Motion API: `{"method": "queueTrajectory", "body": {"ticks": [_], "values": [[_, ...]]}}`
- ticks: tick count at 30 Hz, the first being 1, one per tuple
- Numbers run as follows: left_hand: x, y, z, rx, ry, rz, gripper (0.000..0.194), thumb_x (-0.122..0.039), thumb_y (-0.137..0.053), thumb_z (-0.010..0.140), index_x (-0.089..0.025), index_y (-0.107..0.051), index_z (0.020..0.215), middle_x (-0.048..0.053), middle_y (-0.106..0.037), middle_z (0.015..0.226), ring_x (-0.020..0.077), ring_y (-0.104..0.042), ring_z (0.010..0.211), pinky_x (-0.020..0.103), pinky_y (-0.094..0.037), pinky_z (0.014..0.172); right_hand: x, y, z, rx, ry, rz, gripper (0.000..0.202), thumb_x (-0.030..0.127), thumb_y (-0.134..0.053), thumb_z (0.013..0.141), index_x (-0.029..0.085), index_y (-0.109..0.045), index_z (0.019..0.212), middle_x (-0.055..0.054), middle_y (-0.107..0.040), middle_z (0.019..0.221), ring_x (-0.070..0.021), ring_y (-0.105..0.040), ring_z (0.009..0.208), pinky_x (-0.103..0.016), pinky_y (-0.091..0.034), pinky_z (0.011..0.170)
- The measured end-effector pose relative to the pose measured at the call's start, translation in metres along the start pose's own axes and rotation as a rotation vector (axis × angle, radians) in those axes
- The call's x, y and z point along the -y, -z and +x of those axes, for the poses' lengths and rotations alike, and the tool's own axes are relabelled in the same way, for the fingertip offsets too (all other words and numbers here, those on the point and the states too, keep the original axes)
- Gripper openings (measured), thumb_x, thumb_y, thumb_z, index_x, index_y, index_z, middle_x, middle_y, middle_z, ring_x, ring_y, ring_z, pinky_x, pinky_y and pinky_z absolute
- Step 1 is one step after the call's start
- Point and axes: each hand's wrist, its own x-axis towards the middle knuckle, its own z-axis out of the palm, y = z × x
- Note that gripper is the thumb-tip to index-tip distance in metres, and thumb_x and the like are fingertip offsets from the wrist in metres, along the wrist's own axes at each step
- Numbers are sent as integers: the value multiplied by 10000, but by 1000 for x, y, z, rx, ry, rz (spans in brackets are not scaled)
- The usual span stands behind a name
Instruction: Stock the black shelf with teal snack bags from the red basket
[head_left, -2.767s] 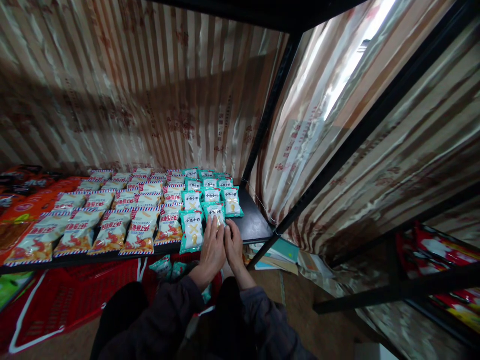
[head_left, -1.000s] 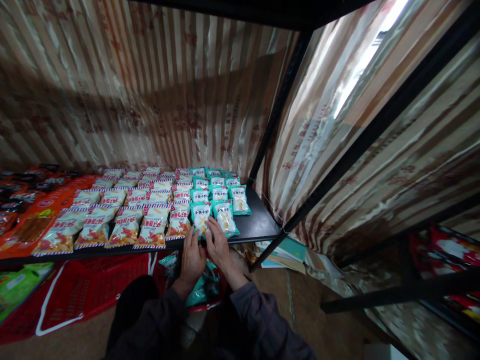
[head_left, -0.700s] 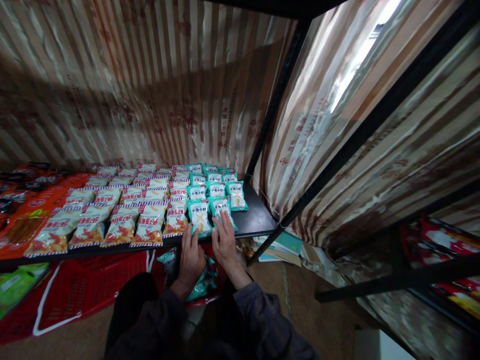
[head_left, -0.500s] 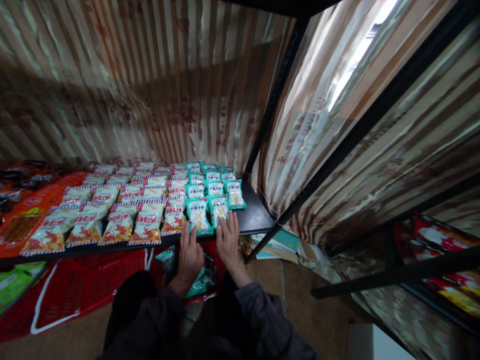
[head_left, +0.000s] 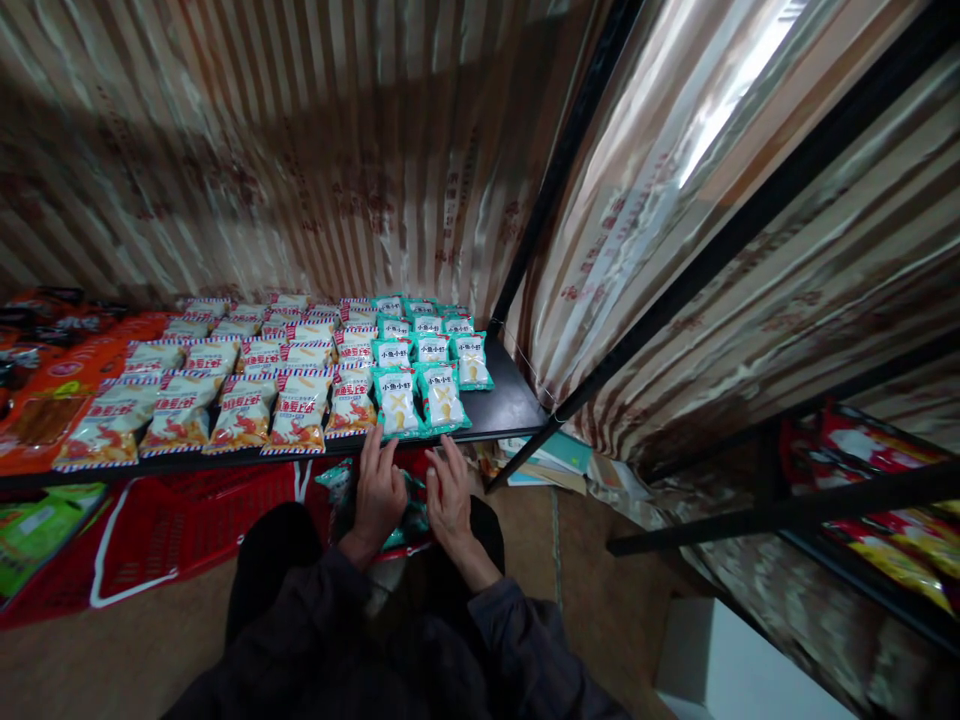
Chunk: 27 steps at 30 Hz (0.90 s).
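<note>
Rows of teal-and-white snack bags (head_left: 398, 402) stand on the right part of a black shelf (head_left: 506, 393). My left hand (head_left: 379, 492) is just in front of the shelf edge, fingers stretched out, its fingertips close to the bottom of the front-left teal bag. My right hand (head_left: 449, 497) is at the shelf's front edge below another teal bag (head_left: 444, 394), fingers extended and holding nothing. Beneath both hands, more teal bags (head_left: 415, 518) lie in a red basket (head_left: 322, 505), partly covered by the hands.
White-and-orange snack bags (head_left: 245, 412) with striped edges fill the shelf's middle, with orange packs (head_left: 56, 400) farther left. A red basket with a white handle (head_left: 180, 520) sits below. Black posts (head_left: 600, 370), papers (head_left: 551, 455) and a white box (head_left: 739, 660) are to the right.
My right hand has drawn back from the front teal bag to the shelf edge. The view has tilted, so the shelf appears higher. That bag now sits beside the front-left one, fully visible.
</note>
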Motion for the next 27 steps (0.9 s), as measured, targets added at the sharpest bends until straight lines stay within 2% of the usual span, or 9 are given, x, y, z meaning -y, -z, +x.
{"method": "queueTrajectory", "body": {"ticks": [4,8,11,13,15,18,22,27], "values": [[-2,6,-15,46,-7,11,390,-62,-346,818,-105,-549,1148,164,-433,1391,243,-310,1360,482,-352,1078,2,-6,-19,46,-31,38,334,225,-360,920,194,-582,1167,-124,-469,1380,-224,-378,1323,-496,-363,1058],[0,8,-25,93,-14,2,365,-60,-341,817,-106,-581,1087,158,-521,1307,227,-380,1317,456,-377,1061,-1,-14,-27,108,-80,40,333,226,-376,909,187,-592,1159,-131,-501,1353,-225,-418,1294,-480,-375,1048],[6,4,-33,189,30,-16,349,-61,-351,806,-131,-615,1024,133,-557,1271,215,-431,1277,435,-375,1062,-8,-24,-35,207,-155,8,333,217,-406,883,176,-606,1146,-133,-544,1305,-229,-464,1250,-460,-387,1038],[14,-2,-44,319,178,-3,340,-62,-368,793,-143,-631,992,121,-567,1264,208,-462,1248,413,-368,1064,-14,-34,-46,327,-239,-37,341,191,-439,850,158,-609,1144,-142,-551,1294,-238,-481,1231,-446,-387,1037],[26,-10,-59,478,401,39,334,-54,-400,772,-153,-640,981,110,-609,1203,198,-525,1176,385,-398,1032,-21,-44,-61,461,-334,-85,347,157,-471,818,134,-615,1132,-161,-562,1277,-247,-506,1207,-429,-397,1026],[49,-17,-85,578,588,94,271,-25,-470,706,-130,-660,869,123,-695,954,223,-641,952,376,-489,889,-28,-58,-84,581,-399,-97,312,124,-516,775,152,-652,1054,-144,-639,1167,-245,-586,1106,-396,-454,959],[78,-19,-112,614,718,113,177,-21,-517,689,-126,-654,729,99,-702,775,209,-662,807,324,-510,776,-37,-73,-105,673,-429,-90,298,120,-557,738,178,-673,1006,-113,-693,1053,-234,-651,986,-354,-496,888],[98,-26,-126,507,737,60,117,-95,-537,775,-104,-651,747,100,-677,768,207,-647,773,337,-503,745,-48,-90,-109,724,-444,-79,360,132,-554,741,194,-655,1081,-106,-687,1091,-233,-641,1021,-349,-490,910]]}}
